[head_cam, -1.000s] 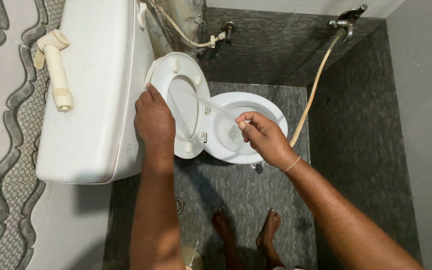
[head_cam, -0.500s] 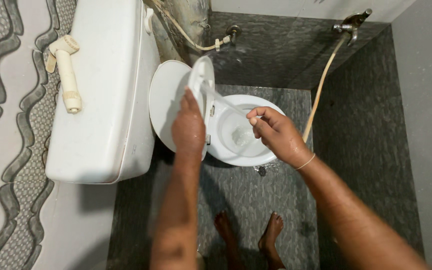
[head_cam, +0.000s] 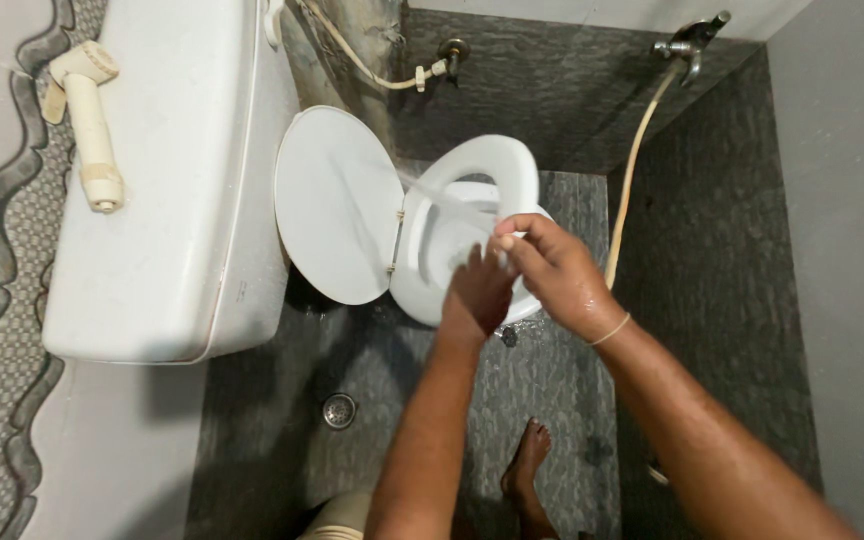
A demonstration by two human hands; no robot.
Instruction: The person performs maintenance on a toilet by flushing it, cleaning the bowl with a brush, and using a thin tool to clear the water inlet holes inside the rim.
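Dark pebbled tile covered the floor [head_cam: 392, 400] and the back wall of the small washroom, with pale grey walls to either side and a round drain [head_cam: 339, 410] set in the floor near its left edge. Against the left wall stood a white cistern [head_cam: 162, 200], a cream hand sprayer [head_cam: 87, 120] lying on its top, and a tap [head_cam: 687, 40] at the back right corner fed a pale hose [head_cam: 632, 170] that ran down toward the toilet. The toilet lid [head_cam: 337, 205] leaned fully open against the cistern, and beside it the white toilet seat [head_cam: 487, 170] stood half raised over the bowl [head_cam: 452, 290]. The left hand [head_cam: 477, 295] rested against the seat's near rim, fingers laid flat on it more than curled round, so its grip looked loose and open. The right hand [head_cam: 552, 270] had its fingertips pinched shut on something slim and pale at the seat's edge; what that was could not be made out. A thin translucent line ran from there toward the hinge. A bare foot [head_cam: 527, 460] stood on the wet floor just below the bowl. To handle the seat well, it seemed best to steady it with the flat left hand near the rim, keep the pinch of the right hand firm but light, and stand squarely, since the tiles looked damp.
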